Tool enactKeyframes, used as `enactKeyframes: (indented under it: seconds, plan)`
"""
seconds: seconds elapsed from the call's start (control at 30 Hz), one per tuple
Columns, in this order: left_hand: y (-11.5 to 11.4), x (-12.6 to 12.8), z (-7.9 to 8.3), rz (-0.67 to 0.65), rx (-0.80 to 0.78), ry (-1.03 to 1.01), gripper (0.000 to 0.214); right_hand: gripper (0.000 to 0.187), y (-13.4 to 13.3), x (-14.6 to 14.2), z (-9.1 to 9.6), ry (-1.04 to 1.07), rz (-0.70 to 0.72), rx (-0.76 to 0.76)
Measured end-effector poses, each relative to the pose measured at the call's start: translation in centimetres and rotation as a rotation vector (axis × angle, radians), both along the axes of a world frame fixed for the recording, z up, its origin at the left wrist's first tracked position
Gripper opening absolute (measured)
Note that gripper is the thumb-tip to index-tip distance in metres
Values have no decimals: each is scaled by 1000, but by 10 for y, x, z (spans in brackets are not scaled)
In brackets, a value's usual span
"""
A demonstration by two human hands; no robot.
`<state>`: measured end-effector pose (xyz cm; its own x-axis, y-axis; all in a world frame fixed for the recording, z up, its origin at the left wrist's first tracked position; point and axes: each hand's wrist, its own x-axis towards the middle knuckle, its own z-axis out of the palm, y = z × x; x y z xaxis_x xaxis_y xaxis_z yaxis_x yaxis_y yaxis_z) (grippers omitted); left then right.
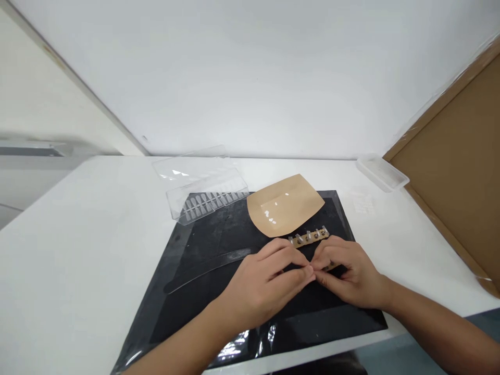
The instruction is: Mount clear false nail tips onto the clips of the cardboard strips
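Both my hands meet over a black mat on the white table. My left hand has its fingers curled and pinched toward the fingertips of my right hand, which is also pinched; what they hold between them is too small to make out. Just beyond my fingers lies a tan strip with several clear nail tips standing on it. A tan curved card lies behind that strip. A clear box of nail tips rests at the mat's far left corner.
The box's clear lid lies behind it. A small white tray sits at the far right of the table, beside a leaning cardboard sheet. A clear curved strip lies on the mat. White wall behind.
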<state>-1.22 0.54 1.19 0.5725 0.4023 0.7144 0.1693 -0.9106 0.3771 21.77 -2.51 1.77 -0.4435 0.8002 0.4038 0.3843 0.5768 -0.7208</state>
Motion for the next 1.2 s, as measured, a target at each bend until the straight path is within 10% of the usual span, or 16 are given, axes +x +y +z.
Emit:
enactKeyframes:
  seconds: [1.2]
  plan:
    - [-10, 10, -9, 75, -325, -235, 21, 17, -2, 0, -5, 23, -114, 21]
